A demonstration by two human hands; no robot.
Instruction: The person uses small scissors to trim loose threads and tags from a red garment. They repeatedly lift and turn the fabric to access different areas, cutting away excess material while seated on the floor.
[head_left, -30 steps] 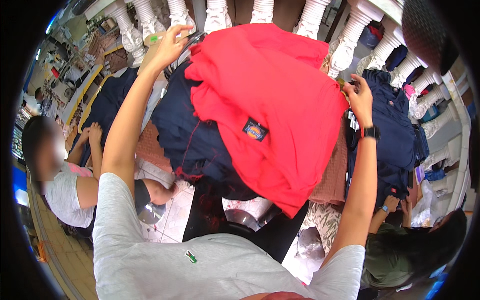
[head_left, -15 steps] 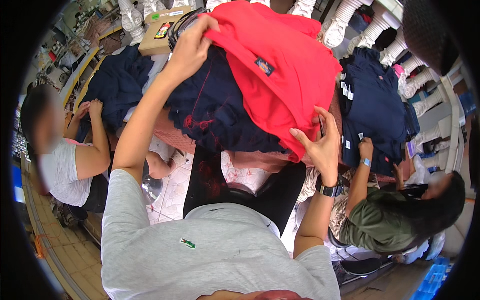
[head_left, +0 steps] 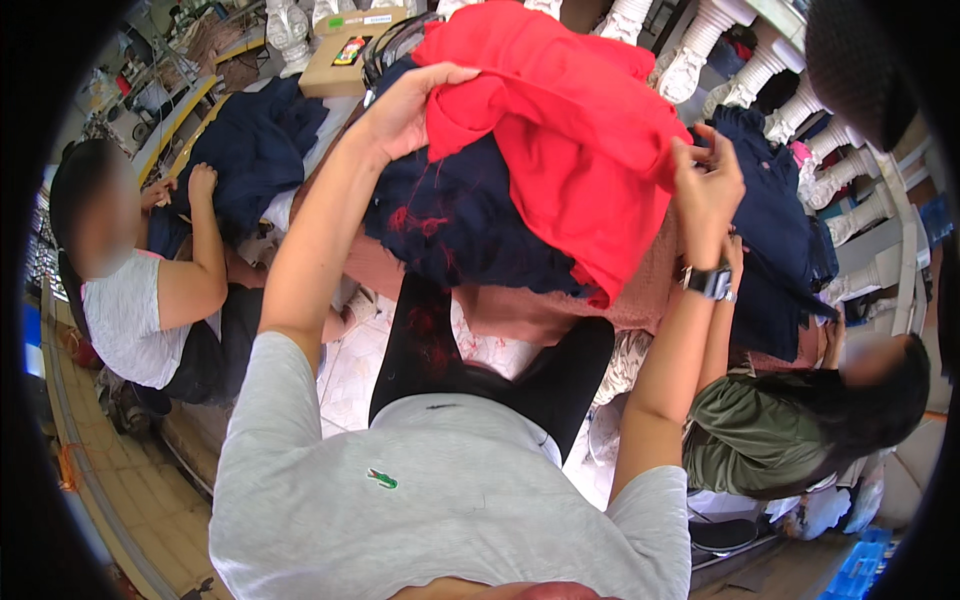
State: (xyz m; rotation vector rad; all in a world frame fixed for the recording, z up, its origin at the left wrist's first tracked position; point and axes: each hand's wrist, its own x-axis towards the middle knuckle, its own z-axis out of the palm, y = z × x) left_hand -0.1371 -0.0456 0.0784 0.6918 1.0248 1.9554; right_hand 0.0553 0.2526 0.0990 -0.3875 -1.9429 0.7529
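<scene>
A red garment [head_left: 590, 130] lies spread over a pile of dark navy garments [head_left: 460, 215] in front of me; its exact kind I cannot make out. My left hand [head_left: 412, 108] grips its left edge, thumb and fingers closed on a fold. At its right side my right hand [head_left: 708, 180], wearing a black wristwatch, pinches the cloth between thumb and fingers. The garment's lower corner hangs over the front of the pile. Loose red threads [head_left: 415, 222] lie on the navy cloth.
A person in grey at left handles navy cloth [head_left: 250, 140]; another in green at right works beside navy garments [head_left: 770, 240]. A cardboard box [head_left: 345, 62] stands at the back left, near black cords. White balusters [head_left: 690, 60] line the far side. Pinkish-brown cloth [head_left: 510, 315] covers the table front.
My right hand has moved up and right along the red garment to a new hold. My left hand shifted right and slightly down. The patch on the red cloth no longer shows.
</scene>
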